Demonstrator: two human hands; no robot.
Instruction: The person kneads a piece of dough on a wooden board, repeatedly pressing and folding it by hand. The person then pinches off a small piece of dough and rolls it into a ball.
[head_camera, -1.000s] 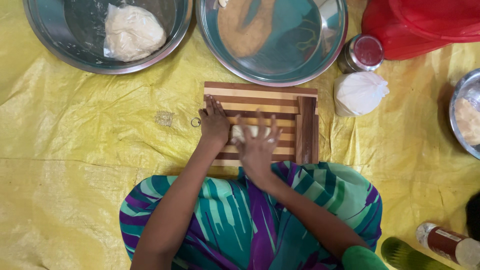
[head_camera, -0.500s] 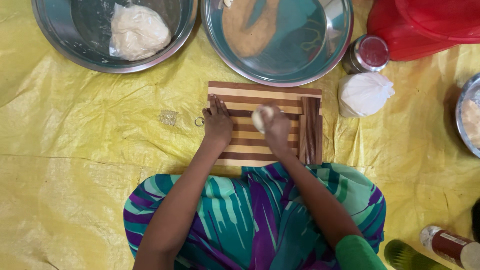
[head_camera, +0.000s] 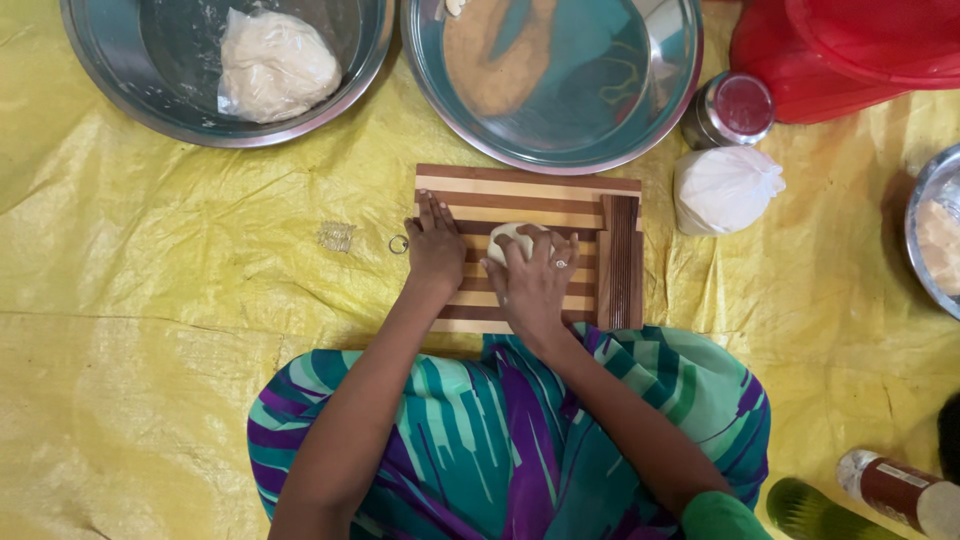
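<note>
The right hand (head_camera: 535, 280) cups a small dough ball (head_camera: 508, 238) on a striped wooden board (head_camera: 530, 190). The left hand (head_camera: 435, 250) lies flat on the board's left edge. Above the board sit a steel plate (head_camera: 670, 90) and a steel bowl (head_camera: 120, 90) holding dough.

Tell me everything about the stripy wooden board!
The wooden board is a rectangle of dark and light brown stripes, with a grooved dark strip on one side. It lies flat on the yellow sheet. The left hand presses flat on it, and the right hand covers a pale dough ball in its middle.
</note>
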